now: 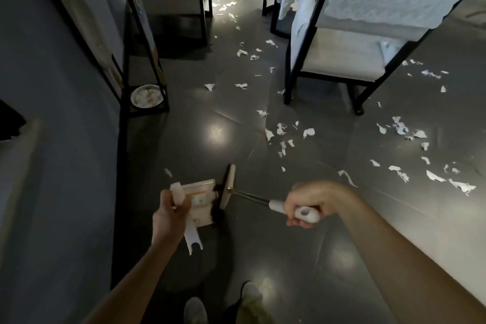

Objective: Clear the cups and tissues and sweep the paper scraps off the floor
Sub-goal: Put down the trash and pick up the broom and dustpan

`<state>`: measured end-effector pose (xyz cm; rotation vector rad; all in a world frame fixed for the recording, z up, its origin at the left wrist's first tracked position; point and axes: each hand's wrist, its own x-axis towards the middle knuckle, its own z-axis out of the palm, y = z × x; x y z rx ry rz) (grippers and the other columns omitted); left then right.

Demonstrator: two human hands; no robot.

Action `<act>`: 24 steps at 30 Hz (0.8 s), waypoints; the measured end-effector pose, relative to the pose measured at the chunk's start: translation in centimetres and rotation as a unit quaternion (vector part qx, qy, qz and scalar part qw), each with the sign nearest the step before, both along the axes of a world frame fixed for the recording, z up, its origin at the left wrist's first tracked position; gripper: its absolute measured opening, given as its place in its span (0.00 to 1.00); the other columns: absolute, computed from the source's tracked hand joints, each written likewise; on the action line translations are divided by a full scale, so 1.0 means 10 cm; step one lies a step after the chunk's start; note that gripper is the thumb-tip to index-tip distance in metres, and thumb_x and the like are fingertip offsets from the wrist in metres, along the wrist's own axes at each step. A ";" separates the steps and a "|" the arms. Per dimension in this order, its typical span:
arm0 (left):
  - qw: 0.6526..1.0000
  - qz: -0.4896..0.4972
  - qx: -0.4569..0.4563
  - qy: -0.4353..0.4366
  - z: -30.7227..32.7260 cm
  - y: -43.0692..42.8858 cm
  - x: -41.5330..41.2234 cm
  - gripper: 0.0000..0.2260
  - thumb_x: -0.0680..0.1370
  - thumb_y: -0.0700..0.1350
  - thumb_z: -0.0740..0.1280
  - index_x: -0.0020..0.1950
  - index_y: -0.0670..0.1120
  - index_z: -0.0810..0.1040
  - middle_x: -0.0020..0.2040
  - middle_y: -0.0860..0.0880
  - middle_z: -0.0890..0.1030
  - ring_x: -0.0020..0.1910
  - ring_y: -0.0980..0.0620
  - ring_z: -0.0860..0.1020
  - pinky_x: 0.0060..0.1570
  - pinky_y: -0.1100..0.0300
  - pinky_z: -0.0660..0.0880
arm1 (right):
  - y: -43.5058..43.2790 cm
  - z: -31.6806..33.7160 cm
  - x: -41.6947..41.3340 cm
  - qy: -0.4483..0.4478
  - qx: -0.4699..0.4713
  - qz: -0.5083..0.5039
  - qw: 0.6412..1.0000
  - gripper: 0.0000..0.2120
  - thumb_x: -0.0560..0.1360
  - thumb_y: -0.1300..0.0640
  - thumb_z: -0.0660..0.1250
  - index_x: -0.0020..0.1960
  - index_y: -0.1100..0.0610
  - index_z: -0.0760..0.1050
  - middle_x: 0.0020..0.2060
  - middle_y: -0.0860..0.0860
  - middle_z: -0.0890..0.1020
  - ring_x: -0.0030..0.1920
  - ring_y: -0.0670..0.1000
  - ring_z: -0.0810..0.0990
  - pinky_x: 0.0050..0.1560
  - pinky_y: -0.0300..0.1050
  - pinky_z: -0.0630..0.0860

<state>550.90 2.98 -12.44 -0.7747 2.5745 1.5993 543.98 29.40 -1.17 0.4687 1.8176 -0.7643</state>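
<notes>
head view: your left hand [171, 216] is curled round the white handle of the dustpan [202, 192], which sits low over the dark floor [289, 244] near you, left of centre. your right hand [310, 202] grips the white end of the broom [227, 187], fingers wrapped tight. its thin metal shaft runs left to the pale head, and the dark bristles touch the pan's right edge. paper scraps [281, 131] lie scattered over the floor, from just beyond the broom head to the far end between the chairs, with more off to the right. a white cushioned chair [342, 55] with a black frame stands far right. a plate [146, 96] rests on the bottom shelf of a black stand at left. your 2 shoes [194, 310] show at the near edge.
</notes>
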 end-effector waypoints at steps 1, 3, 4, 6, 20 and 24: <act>1.000 0.006 0.004 0.001 -0.01 -0.01 0.01 0.08 0.79 0.48 0.63 0.51 0.48 0.65 0.42 0.49 0.77 0.39 0.52 0.79 0.28 0.63 0.73 | 0.02 -0.14 0.04 -0.049 -0.039 -0.070 0.996 0.03 0.75 0.68 0.60 0.43 0.63 0.68 0.31 0.56 0.74 0.19 0.46 0.73 0.19 0.32 0.68; 1.000 0.009 0.011 -0.004 -0.03 -0.01 0.04 0.09 0.80 0.48 0.62 0.52 0.47 0.63 0.43 0.49 0.77 0.39 0.50 0.79 0.31 0.58 0.75 | 0.02 -0.40 0.11 -0.107 -0.110 -0.224 0.962 0.06 0.78 0.65 0.60 0.43 0.60 0.67 0.32 0.54 0.69 0.20 0.46 0.71 0.17 0.33 0.68; 1.000 0.008 0.021 -0.007 -0.03 -0.01 0.04 0.09 0.80 0.48 0.61 0.52 0.48 0.61 0.43 0.49 0.77 0.39 0.50 0.79 0.32 0.57 0.76 | -0.01 -0.48 0.13 -0.124 -0.141 -0.305 0.934 0.06 0.79 0.65 0.59 0.43 0.61 0.67 0.32 0.55 0.69 0.23 0.47 0.72 0.18 0.34 0.70; 0.998 0.008 0.061 -0.006 -0.04 0.02 0.05 0.10 0.80 0.46 0.60 0.54 0.49 0.58 0.47 0.48 0.76 0.39 0.52 0.79 0.33 0.58 0.76 | -0.08 -0.58 0.16 -0.150 -0.200 -0.421 0.872 0.09 0.79 0.67 0.56 0.40 0.63 0.66 0.31 0.56 0.70 0.26 0.49 0.73 0.18 0.36 0.72; 0.999 -0.031 -0.037 0.019 0.02 0.58 -0.09 0.21 0.79 0.46 0.63 0.67 0.56 0.57 0.51 0.52 0.70 0.39 0.57 0.72 0.24 0.68 0.67 | 0.10 -0.96 1.16 -0.102 -0.083 -0.366 0.921 0.02 0.74 0.66 0.61 0.44 0.61 0.68 0.20 0.54 0.76 0.17 0.47 0.72 0.19 0.34 0.67; 0.994 -0.099 -0.053 0.012 0.15 0.93 -0.26 0.22 0.79 0.43 0.62 0.69 0.55 0.57 0.52 0.52 0.70 0.43 0.55 0.73 0.31 0.64 0.69 | 0.49 -0.95 1.07 -0.001 -0.059 -0.357 0.932 0.03 0.78 0.59 0.63 0.46 0.58 0.71 0.16 0.49 0.70 0.14 0.43 0.66 0.18 0.33 0.63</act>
